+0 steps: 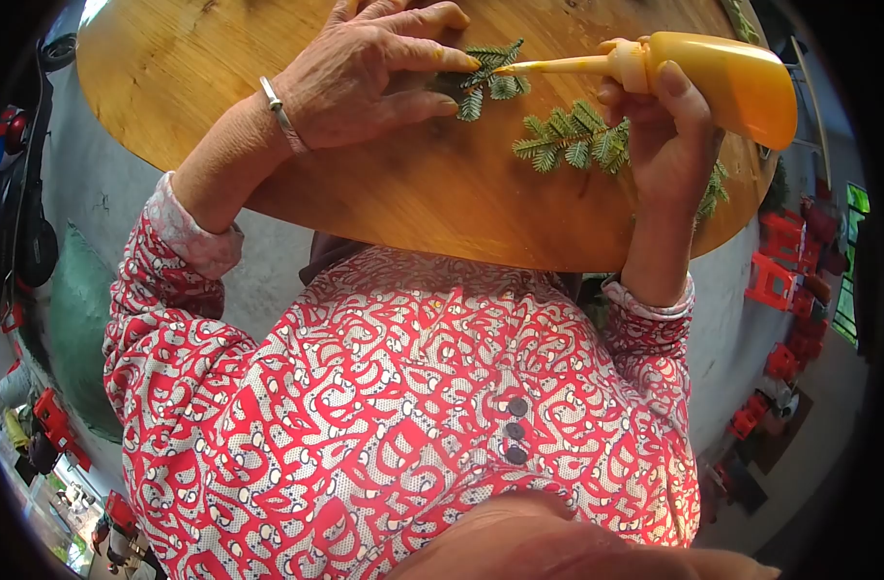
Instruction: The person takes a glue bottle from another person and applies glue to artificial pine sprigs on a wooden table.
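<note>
My right hand [669,130] is wrapped round a yellow squeeze bottle [727,77]. The bottle lies tilted sideways, its long narrow nozzle [558,66] pointing left. The nozzle's tip meets a small green artificial fir sprig [490,77]. On the sprig's left side, my left hand [369,72] has its fingers spread, with the index fingertip touching the sprig and the thumb close to its lower leaflets. Between the hands a larger fir sprig [577,138] rests on the wooden table [403,193], partly hidden behind my right hand.
More greenery [715,188] shows by my right wrist at the table's edge. Red plastic stools [776,261] stand on the floor to the right. A green sack [82,329] is on the left floor, and a dark vehicle part [36,213] shows at the far left.
</note>
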Action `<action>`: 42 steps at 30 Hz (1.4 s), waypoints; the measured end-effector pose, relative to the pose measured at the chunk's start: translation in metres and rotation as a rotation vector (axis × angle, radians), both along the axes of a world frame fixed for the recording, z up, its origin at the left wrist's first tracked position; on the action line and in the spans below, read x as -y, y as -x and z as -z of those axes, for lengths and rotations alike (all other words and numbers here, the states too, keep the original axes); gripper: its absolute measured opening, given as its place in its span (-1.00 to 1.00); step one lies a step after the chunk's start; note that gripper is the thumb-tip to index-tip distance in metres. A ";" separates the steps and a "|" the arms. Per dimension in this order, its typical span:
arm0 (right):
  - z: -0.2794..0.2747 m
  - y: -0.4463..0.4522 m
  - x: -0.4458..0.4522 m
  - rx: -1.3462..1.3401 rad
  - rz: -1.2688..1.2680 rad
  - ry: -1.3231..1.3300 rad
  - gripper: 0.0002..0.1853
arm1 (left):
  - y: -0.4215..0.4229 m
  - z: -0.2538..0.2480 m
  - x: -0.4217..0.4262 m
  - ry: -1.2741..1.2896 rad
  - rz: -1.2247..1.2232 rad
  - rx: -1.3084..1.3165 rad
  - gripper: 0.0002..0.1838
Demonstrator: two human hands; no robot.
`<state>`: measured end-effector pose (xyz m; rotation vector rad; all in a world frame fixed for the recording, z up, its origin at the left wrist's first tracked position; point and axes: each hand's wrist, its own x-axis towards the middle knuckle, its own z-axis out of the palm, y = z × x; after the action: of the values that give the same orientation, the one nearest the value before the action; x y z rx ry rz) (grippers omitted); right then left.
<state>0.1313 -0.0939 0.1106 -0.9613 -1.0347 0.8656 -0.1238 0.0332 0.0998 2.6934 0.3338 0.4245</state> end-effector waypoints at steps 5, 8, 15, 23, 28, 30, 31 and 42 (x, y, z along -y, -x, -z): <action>-0.001 0.011 0.002 0.058 -0.058 0.032 -0.66 | -0.001 -0.012 0.004 0.040 -0.017 -0.051 -0.58; -0.002 0.013 0.001 0.115 -0.043 0.024 -0.65 | -0.001 -0.011 0.003 0.034 -0.014 -0.043 -0.58; -0.001 0.008 0.002 0.091 0.036 0.006 -0.68 | -0.001 -0.008 0.004 0.004 -0.020 -0.042 -0.58; -0.004 0.006 0.001 0.122 0.115 -0.019 -0.71 | -0.001 -0.012 0.006 0.013 -0.018 -0.032 -0.59; -0.005 0.007 0.002 0.060 0.074 -0.032 -0.73 | 0.001 0.007 -0.001 -0.065 0.007 0.041 -0.52; -0.006 0.012 0.002 0.047 0.072 -0.019 -0.73 | 0.001 0.008 -0.001 -0.070 -0.003 0.043 -0.54; -0.007 0.013 0.002 0.055 0.069 -0.018 -0.73 | 0.001 0.008 0.000 -0.065 -0.004 0.042 -0.54; -0.006 0.006 0.001 0.107 0.164 -0.031 -0.74 | 0.000 0.007 0.000 -0.080 0.004 0.057 -0.53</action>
<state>0.1248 -0.0946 0.1171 -1.0595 -1.0417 0.6663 -0.1241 0.0329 0.0930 2.7526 0.3014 0.5229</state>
